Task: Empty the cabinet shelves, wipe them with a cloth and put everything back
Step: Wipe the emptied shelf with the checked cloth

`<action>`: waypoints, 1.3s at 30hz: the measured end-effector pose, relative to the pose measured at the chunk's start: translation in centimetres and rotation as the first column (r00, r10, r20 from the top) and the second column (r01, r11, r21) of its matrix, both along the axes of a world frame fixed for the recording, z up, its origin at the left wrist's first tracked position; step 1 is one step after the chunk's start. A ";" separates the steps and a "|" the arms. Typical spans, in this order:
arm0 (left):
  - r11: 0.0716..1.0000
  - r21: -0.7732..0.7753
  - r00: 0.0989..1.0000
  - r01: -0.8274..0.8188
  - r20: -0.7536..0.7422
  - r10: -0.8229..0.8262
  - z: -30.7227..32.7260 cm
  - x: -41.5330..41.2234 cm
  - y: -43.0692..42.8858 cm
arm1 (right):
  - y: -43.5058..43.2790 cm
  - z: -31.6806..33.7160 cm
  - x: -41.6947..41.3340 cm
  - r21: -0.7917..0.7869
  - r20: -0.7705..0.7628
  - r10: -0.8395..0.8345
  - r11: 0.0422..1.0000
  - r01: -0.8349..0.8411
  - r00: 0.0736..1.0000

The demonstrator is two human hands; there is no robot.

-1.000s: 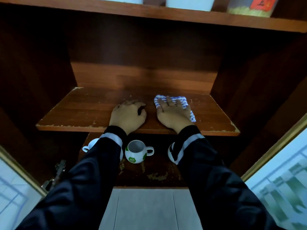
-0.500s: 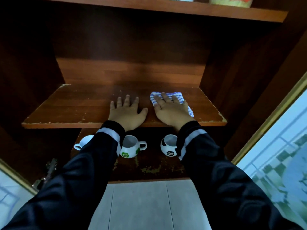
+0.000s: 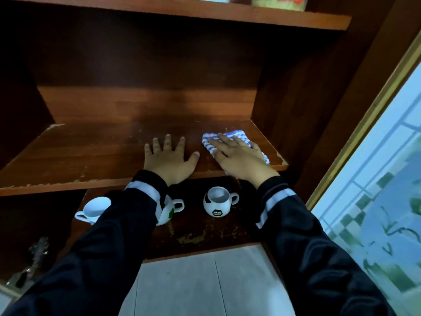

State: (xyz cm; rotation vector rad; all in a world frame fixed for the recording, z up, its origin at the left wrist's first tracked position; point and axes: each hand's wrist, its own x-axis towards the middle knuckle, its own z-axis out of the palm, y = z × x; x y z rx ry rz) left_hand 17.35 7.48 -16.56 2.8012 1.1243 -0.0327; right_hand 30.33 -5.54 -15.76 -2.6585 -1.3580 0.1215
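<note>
A brown wooden cabinet shelf (image 3: 91,153) with a chipped front edge holds nothing but my hands and a cloth. My left hand (image 3: 168,159) lies flat on it near the middle, fingers spread. My right hand (image 3: 239,159) presses flat on a blue-and-white checked cloth (image 3: 237,135) near the shelf's right end. On the shelf below stand three white mugs: a football-patterned one (image 3: 216,204), one with green patches (image 3: 169,212) partly behind my left sleeve, and a plain one (image 3: 93,208) tipped to the left.
An upper shelf (image 3: 205,13) carries containers cut off at the top of the view. A glass cabinet door (image 3: 376,179) with a gold frame stands open on the right. Grey floor tiles (image 3: 205,281) lie below. A metal hinge (image 3: 34,254) sits at the lower left.
My left hand's curled fingers have spread out flat on the shelf. My right hand has slid the cloth toward the shelf's right end. The view has tilted.
</note>
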 end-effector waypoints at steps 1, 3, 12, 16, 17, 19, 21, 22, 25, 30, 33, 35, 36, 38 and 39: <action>1.000 -0.005 1.000 0.006 -0.003 -0.006 0.0 0.4 0.0 | -0.5 0.0 0.4 -0.005 0.003 -0.012 1.000 0.012 1.000; 1.000 -0.013 1.000 0.022 -0.006 -0.023 0.1 1.1 -0.3 | -1.1 0.0 1.1 -0.018 0.005 -0.061 0.998 0.061 0.998; 0.999 -0.032 0.999 0.043 -0.019 -0.044 0.3 3.1 -0.8 | -0.4 0.4 3.2 -0.054 -0.007 -0.183 0.982 0.182 0.983; 0.999 -0.033 0.999 0.040 -0.012 -0.040 0.2 3.4 -1.0 | 0.7 0.6 4.6 -0.081 -0.009 -0.191 0.979 0.190 0.982; 0.999 -0.030 0.999 0.040 -0.007 -0.041 0.1 3.4 -1.0 | 1.0 0.6 4.9 -0.082 -0.010 -0.191 0.979 0.189 0.982; 0.999 -0.028 0.999 0.042 0.004 -0.042 0.1 3.4 -1.0 | 1.8 0.7 5.7 -0.080 -0.020 -0.188 0.979 0.186 0.982; 0.998 -0.032 0.999 0.045 0.009 -0.045 0.1 3.4 -1.0 | 2.5 0.8 6.4 -0.080 -0.031 -0.186 0.980 0.183 0.982; 0.998 -0.037 0.999 0.046 0.008 -0.046 0.1 3.4 -0.9 | 2.8 0.9 6.7 -0.079 -0.035 -0.185 0.980 0.182 0.982; 0.997 -0.048 0.999 0.052 0.007 -0.052 0.1 3.5 -0.8 | 3.8 1.0 7.5 -0.081 -0.042 -0.186 0.980 0.182 0.982; 0.997 -0.057 0.998 0.057 0.014 -0.057 0.2 3.3 -0.7 | 4.6 1.2 7.6 -0.086 -0.044 -0.196 0.978 0.192 0.980; 0.996 -0.060 0.998 0.062 0.031 -0.060 0.2 3.2 -0.7 | 4.0 1.0 7.1 -0.076 -0.042 -0.198 0.978 0.194 0.979; 0.996 -0.059 0.997 0.065 0.053 -0.062 0.2 3.1 -0.6 | 3.2 0.8 6.5 -0.062 -0.040 -0.189 0.980 0.187 0.981; 0.996 -0.059 0.996 0.069 0.068 -0.065 0.1 3.1 -0.6 | 2.7 0.7 6.1 -0.057 -0.033 -0.185 0.981 0.183 0.982; 0.995 -0.052 0.991 0.084 0.108 -0.078 0.0 3.0 -0.5 | 1.4 0.5 5.2 -0.041 -0.010 -0.181 0.983 0.181 0.983; 0.994 -0.044 0.987 0.096 0.133 -0.089 -0.1 2.9 -0.5 | 0.7 0.3 4.7 -0.026 0.003 -0.181 0.983 0.181 0.984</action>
